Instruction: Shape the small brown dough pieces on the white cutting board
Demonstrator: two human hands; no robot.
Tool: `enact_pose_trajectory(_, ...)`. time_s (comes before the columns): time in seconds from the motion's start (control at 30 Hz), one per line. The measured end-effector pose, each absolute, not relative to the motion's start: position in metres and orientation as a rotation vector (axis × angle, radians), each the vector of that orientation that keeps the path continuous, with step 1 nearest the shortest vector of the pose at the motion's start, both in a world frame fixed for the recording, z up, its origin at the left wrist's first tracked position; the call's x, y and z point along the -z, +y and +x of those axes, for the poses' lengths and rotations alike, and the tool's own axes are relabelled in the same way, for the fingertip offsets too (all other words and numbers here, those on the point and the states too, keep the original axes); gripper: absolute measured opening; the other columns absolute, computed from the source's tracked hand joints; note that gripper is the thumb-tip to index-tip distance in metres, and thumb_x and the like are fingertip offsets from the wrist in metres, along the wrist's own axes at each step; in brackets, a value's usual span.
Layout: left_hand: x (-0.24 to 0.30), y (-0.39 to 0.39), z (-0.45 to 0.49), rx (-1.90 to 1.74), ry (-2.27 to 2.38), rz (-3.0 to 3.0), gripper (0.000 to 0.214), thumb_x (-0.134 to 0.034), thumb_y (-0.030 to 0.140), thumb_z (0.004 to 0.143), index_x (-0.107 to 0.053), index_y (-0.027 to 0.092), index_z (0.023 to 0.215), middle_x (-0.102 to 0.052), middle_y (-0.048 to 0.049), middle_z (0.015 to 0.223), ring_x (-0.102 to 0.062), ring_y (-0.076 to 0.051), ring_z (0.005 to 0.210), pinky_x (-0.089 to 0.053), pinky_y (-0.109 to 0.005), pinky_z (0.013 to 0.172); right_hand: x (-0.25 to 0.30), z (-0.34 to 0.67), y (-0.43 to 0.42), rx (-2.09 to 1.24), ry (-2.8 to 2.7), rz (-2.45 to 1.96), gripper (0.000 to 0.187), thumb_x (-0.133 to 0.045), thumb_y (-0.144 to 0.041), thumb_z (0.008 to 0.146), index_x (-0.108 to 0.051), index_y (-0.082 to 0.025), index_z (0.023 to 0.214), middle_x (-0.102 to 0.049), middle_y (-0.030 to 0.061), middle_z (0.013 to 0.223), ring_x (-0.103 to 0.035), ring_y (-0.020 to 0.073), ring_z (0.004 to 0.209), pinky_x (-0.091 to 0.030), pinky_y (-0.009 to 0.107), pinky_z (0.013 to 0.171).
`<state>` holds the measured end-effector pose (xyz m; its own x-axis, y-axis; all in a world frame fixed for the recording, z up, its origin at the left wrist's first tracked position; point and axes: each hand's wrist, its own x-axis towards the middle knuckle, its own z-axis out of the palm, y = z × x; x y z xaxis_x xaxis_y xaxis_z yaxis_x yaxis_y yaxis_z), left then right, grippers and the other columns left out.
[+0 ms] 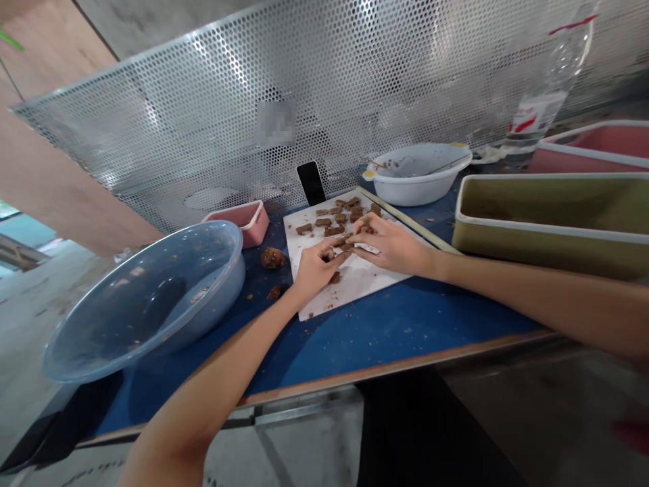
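Gleaming panel (324, 81) behind crumb-strewn tabletop (365, 335)

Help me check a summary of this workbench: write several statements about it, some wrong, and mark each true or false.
1. The left hand and right hand are over the white board. True.
2. The blue basin is at the person's right. False: the blue basin is at their left.
3. Several brown pieces lie on the white board. True.
4. The clear bottle is full to the top. False: the liquid fills only the lower part of the clear bottle.
5. The phone stands propped beyond the white board. True.
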<state>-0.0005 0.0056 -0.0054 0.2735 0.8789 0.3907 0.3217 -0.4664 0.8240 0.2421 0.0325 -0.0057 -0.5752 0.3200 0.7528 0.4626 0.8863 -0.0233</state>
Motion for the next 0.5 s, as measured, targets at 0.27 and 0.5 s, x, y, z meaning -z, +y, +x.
enact_pose_trajectory(0.27,0.009,0.003,-0.008,-1.312,0.839,1.715,0.039,-0.071,0.038,0.099,-0.053,0.026,0.132,-0.043,0.0111,0.063,-0.03,-0.011,0.049,-0.023,-0.027,0.052,0.003,0.254,0.043,0.1,-2.511,-0.391,0.026,-0.064,-0.041,0.111,-0.08,-0.021,0.11,-0.063,0.0151,0.131,-0.07,0.0261,0.109,-0.061,0.043,0.099)
enact_pose_trajectory(0.5,0.007,0.005,-0.004,-1.381,0.831,1.591,0.041,-0.076,0.054,0.098,-0.055,0.027,0.121,-0.038,0.011,0.057,-0.025,-0.012,0.047,-0.02,-0.029,0.048,0.001,0.255,0.038,0.012,-2.504,-0.354,0.03,-0.058,-0.043,0.113,-0.078,-0.022,0.106,-0.064,0.0125,0.128,-0.069,0.0231,0.107,-0.06,0.042,0.097)
